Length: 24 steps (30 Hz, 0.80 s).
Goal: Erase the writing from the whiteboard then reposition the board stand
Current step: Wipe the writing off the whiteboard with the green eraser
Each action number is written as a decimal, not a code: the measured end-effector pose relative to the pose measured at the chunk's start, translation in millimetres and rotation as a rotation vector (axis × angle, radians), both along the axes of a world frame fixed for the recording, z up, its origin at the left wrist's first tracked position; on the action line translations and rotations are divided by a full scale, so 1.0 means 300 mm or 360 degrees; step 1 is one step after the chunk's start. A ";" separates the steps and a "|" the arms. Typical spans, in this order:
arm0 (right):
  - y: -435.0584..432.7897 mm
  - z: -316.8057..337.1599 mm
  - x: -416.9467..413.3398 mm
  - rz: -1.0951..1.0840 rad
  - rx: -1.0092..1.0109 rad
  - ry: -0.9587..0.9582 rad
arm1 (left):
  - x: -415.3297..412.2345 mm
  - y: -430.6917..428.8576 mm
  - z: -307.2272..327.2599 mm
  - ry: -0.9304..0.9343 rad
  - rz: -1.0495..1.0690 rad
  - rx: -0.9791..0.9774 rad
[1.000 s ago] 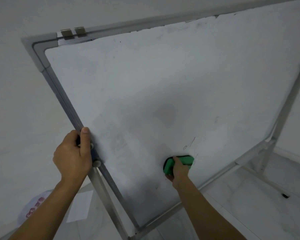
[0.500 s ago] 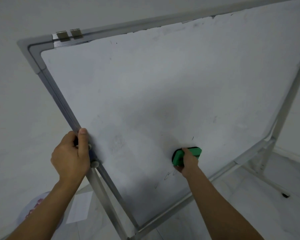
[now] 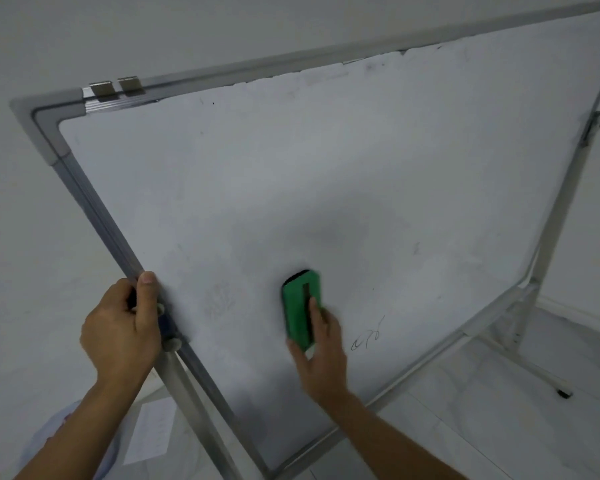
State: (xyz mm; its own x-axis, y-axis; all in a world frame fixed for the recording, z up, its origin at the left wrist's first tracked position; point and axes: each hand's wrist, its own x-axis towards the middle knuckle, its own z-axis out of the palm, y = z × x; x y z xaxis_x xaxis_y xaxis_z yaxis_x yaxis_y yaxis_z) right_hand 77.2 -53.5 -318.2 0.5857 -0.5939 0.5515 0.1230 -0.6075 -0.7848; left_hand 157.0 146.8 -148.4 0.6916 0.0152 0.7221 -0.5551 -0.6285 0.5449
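A large whiteboard [image 3: 326, 174] in a grey metal frame fills most of the head view, mounted on a metal stand [image 3: 520, 306]. My left hand [image 3: 122, 323] grips the board's left frame edge, thumb on the front. My right hand [image 3: 323, 355] presses a green eraser [image 3: 300, 306] against the lower middle of the board, the eraser standing upright. A small dark scribble [image 3: 368, 336] lies just right of the eraser. Faint smudges cover the rest of the surface.
The stand's left leg [image 3: 194, 410] runs down below my left hand. A foot of the stand with a black cap [image 3: 563, 393] rests on the pale tiled floor at the right. A sheet of paper [image 3: 149, 431] lies on the floor. A plain wall is behind.
My right hand slid the eraser left and up and turned it from sideways to upright. A scribble is now uncovered to its right. My left hand kept its grip on the frame.
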 end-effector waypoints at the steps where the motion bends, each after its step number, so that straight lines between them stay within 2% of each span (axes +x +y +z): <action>1: -0.071 0.024 0.021 -0.0128 0.0113 -0.0043 | 0.001 -0.001 0.002 -0.0001 0.0002 0.0007; 4: -0.246 0.153 0.087 -0.0376 0.0962 -0.0110 | 0.001 -0.018 0.003 0.0007 -0.0004 0.0004; 5: -0.253 0.171 0.100 -0.0446 0.1081 -0.0053 | -0.001 -0.027 0.000 0.0009 0.0001 0.0004; 6: -0.225 0.177 0.103 -0.0493 0.1016 0.0017 | -0.002 -0.034 -0.004 0.0009 0.0010 0.0002; 8: -0.074 0.132 0.085 -0.0423 0.0678 0.0078 | -0.003 -0.041 -0.004 0.0008 0.0022 -0.0003; 12: 0.189 -0.064 -0.024 0.0076 -0.0257 0.0179 | -0.019 -0.039 0.004 0.0007 0.0002 -0.0050; 13: 0.157 -0.090 -0.037 0.0112 -0.0394 0.0170 | -0.027 -0.037 0.008 0.0002 -0.0004 -0.0063; 15: 0.026 -0.075 -0.033 0.0024 -0.0397 0.0121 | -0.026 -0.032 0.017 -0.0102 -0.0013 -0.0066; 16: -0.052 -0.052 -0.014 -0.0073 -0.0304 0.0112 | -0.021 -0.029 0.023 -0.0171 -0.0027 -0.0034; 18: -0.209 0.015 0.026 -0.0263 0.0103 0.0153 | -0.028 -0.053 0.022 -0.0293 -0.0135 0.0053; 20: -0.319 0.051 0.064 -0.0350 0.0692 0.0128 | -0.074 -0.101 0.014 -0.0631 -0.0204 0.0309; 22: -0.354 0.020 0.074 -0.0312 0.1367 -0.0092 | -0.118 -0.170 -0.010 -0.0922 -0.0304 0.0659; 23: -0.339 -0.017 0.067 -0.0278 0.1616 -0.0111 | -0.124 -0.203 -0.020 -0.0930 -0.0360 0.0773; 24: -0.308 -0.075 0.054 -0.0260 0.1790 0.0008 | -0.119 -0.231 -0.037 -0.0896 -0.0402 0.0879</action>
State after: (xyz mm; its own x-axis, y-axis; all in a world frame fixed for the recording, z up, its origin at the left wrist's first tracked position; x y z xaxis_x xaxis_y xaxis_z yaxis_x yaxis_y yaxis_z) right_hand 93.5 -146.0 -340.7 0.4563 -0.8202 -0.3451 0.1021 0.4335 -0.8954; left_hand 121.2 77.5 -159.5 0.1592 -0.5506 0.8195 -0.8130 -0.5440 -0.2076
